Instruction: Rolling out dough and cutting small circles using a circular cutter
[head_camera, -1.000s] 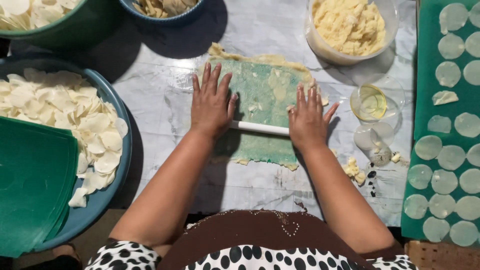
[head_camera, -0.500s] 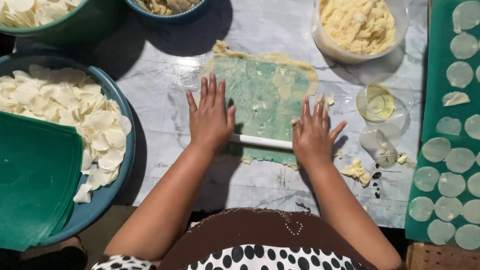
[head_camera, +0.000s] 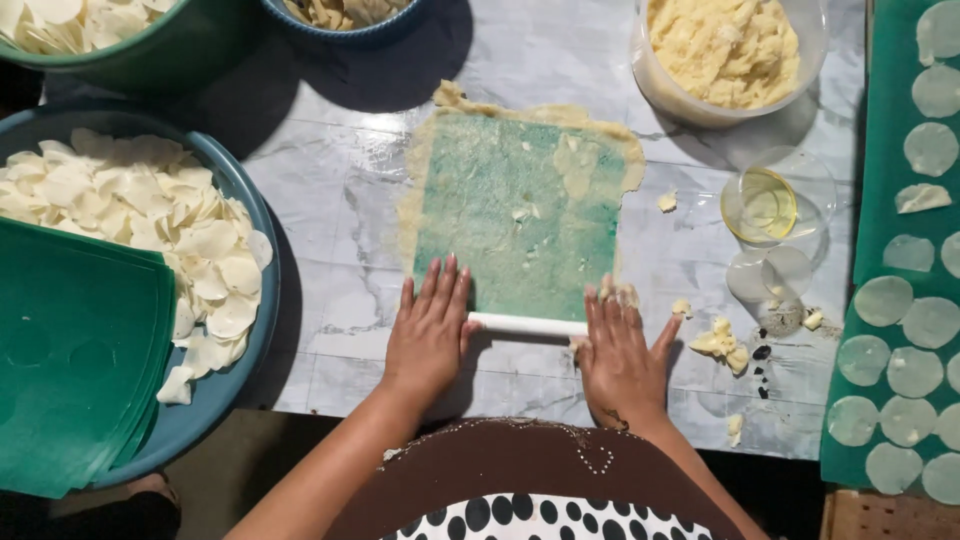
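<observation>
Two flat hands (head_camera: 430, 335) (head_camera: 620, 355) on white rolling pin (head_camera: 528, 325), thin translucent dough sheet (head_camera: 520, 215) beyond.

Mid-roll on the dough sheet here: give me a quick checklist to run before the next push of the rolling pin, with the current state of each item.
1. Both palms on the pin: ok. The left hand and the right hand press flat on the ends of the white rolling pin.
2. Pin at the sheet's near edge: ok.
3. Dough sheet rolled thin: ok, the green sheet under it shows through.
4. Edges even: not ok, the far edge is ragged.
5. Path clear: not ok, dough crumbs lie on the sheet.
6. Dough sticking to the pin: cannot tell.
</observation>
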